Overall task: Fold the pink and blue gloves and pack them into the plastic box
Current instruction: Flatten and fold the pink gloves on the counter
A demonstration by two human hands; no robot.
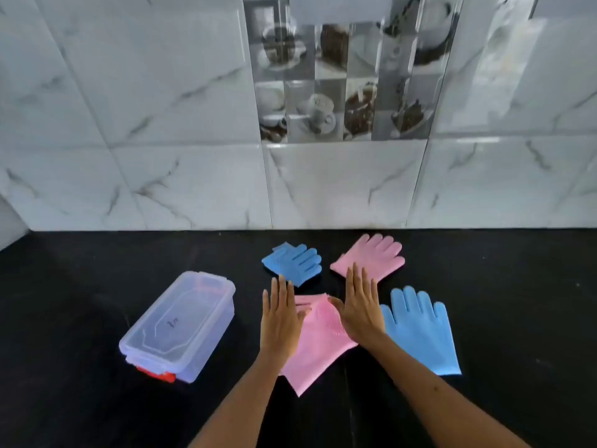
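Observation:
A pink glove (318, 347) lies on the black counter (80, 279) in front of me, its finger end doubled back over the palm. My left hand (280, 318) and my right hand (360, 305) both press flat on it, fingers stretched out, thumbs meeting over the fold. A folded blue glove (292, 262) lies just beyond my left hand. Beyond my right hand rests a folded pink glove (371, 258). A flat, unfolded blue glove (421, 331) lies to the right. The clear plastic box (179, 324) stands at the left with its lid on and a red clasp (156, 375) at the near end.
A white marble-tiled wall (161, 124) rises right behind the counter, with a patch of coffee-picture tiles (342, 85) in the middle. The counter reaches past the view on both sides.

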